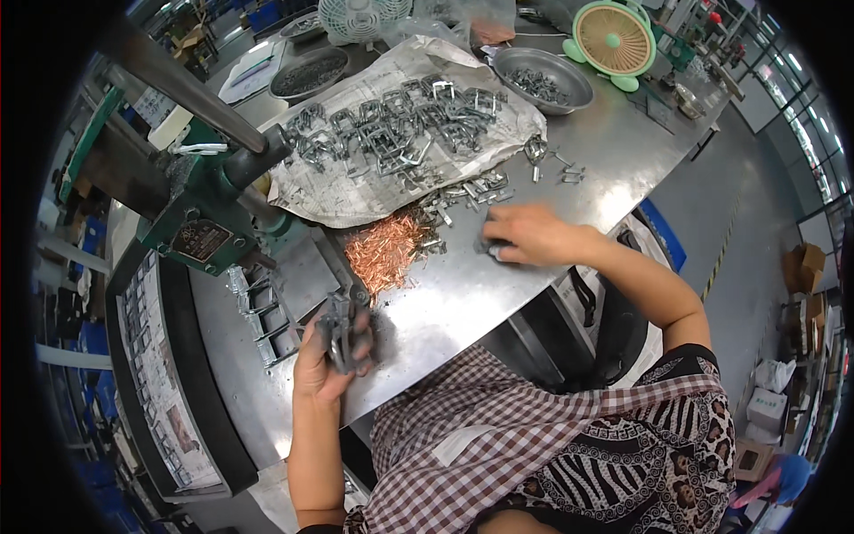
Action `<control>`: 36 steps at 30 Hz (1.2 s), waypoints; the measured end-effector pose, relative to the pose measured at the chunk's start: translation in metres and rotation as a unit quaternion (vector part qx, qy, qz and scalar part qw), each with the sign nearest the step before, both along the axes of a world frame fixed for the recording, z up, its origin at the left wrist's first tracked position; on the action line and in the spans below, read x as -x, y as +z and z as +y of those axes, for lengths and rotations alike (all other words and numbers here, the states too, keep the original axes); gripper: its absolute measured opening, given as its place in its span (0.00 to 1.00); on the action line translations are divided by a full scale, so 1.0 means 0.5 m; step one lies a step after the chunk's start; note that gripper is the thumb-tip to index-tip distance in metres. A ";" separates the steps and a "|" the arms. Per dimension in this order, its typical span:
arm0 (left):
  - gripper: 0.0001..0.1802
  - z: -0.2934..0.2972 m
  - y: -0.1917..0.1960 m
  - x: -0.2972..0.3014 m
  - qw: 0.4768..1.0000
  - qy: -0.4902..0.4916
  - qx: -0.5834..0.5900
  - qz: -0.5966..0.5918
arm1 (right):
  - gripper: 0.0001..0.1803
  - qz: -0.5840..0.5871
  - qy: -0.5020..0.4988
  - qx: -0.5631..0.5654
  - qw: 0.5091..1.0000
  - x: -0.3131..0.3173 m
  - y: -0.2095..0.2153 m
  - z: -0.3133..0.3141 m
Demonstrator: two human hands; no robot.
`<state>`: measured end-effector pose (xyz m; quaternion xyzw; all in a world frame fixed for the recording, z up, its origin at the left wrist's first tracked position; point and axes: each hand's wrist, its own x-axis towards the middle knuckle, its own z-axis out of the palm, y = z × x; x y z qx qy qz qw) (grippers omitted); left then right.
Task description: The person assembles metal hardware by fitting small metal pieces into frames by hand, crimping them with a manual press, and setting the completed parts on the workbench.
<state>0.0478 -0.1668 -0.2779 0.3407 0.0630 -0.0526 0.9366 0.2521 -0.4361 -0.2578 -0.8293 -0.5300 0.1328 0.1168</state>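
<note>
Where the green press (197, 233) stands: left side of the table (436, 316)
Left hand (312, 367): clamped on blurred grey metal parts (339, 331), above the table
Copper-coloured pins (384, 253): heaped between the hands
Right hand (539, 238): fingers curled at a dark piece (492, 240); cannot tell whether gripped

Bright copper-orange marks the heap of small pins (382, 251); the tabletop (454, 298) around it is silver-grey, the press (212, 200) to its left dark green, and the blurred metal piece (340, 331) below-left of it dark grey. Above the heap, silvery buckles (391, 132) lie on off-white paper (325, 203) with grey print, and far up to its right stands a mint-green fan (613, 41) (its grille (594, 34) tan), while below-right of it come a brown-and-white checked apron (534, 411) and a black top (614, 449) with white zebra-like stripes
</note>
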 end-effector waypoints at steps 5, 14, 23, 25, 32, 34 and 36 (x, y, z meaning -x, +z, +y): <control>0.22 -0.018 0.016 -0.002 0.988 0.029 -0.139 0.060 | 0.13 -0.076 -0.006 -0.087 0.993 0.002 -0.016 -0.009; 0.13 -0.070 0.044 -0.005 0.870 0.078 -0.487 0.003 | 0.12 0.259 -0.022 -0.242 0.935 0.130 0.031 0.097; 0.19 -0.055 0.057 0.022 0.773 0.141 -0.619 -0.006 | 0.12 0.223 0.102 -0.343 0.907 0.155 0.021 0.196; 0.21 -0.052 0.052 0.025 0.763 0.144 -0.630 -0.002 | 0.11 0.197 0.105 -0.356 0.907 0.157 0.018 0.202; 0.22 -0.056 0.052 0.032 0.694 0.181 -0.696 -0.034 | 0.18 0.063 0.111 -0.375 0.918 0.187 0.014 0.217; 0.21 -0.061 0.058 0.033 0.676 0.199 -0.707 -0.053 | 0.24 -0.001 0.065 -0.425 0.903 0.201 -0.006 0.221; 0.20 -0.063 0.052 0.037 0.684 0.208 -0.697 -0.055 | 0.26 0.018 0.060 -0.426 0.902 0.212 -0.015 0.225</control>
